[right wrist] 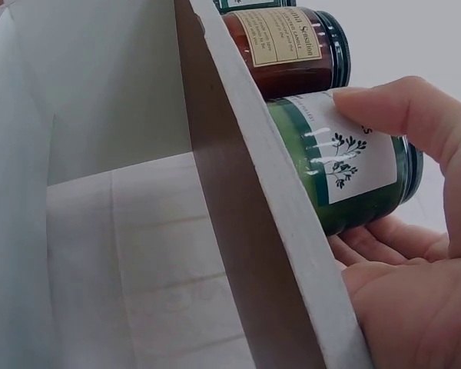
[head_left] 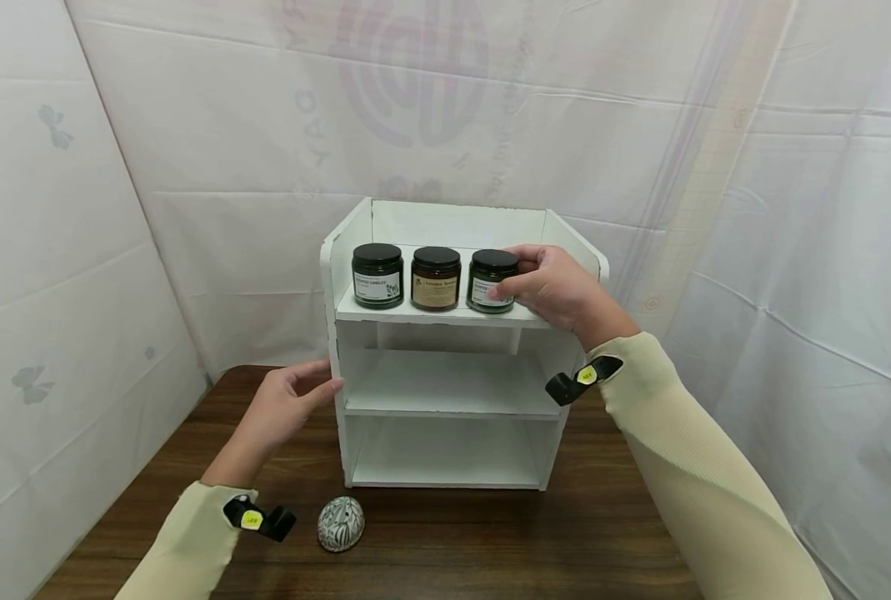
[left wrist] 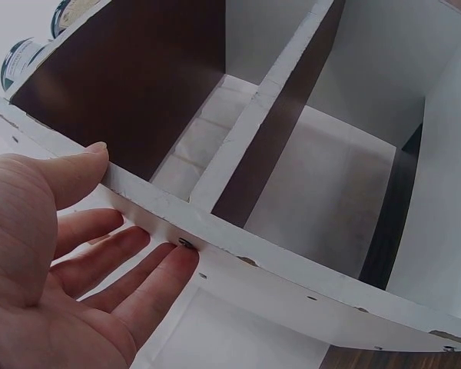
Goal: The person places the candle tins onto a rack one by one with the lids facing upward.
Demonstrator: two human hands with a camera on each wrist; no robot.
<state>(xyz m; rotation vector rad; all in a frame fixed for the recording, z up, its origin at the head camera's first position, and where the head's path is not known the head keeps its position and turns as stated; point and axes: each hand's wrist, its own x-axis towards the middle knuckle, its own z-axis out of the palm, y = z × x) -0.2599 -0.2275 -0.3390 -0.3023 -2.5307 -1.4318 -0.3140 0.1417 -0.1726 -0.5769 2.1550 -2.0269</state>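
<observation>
My right hand [head_left: 561, 287] holds a green candle jar [right wrist: 330, 165] with a black lid, thumb across its white label and fingers behind it. That jar stands at the right end of a row on the top board of a white shelf [head_left: 445, 408]. Beside it are an amber candle jar [head_left: 435, 283] with a tan label and, farther left, another green candle jar [head_left: 377, 282]. My left hand [left wrist: 84, 246] touches the shelf's left side panel, its thumb at the front edge and its fingers extended along the outer face.
A rounded object [head_left: 341, 523] with a black-and-white pattern lies on the dark wooden table [head_left: 445, 550], in front of the shelf's left corner. White printed cloth [head_left: 250, 150] hangs behind and on both sides. The shelf has two lower compartments.
</observation>
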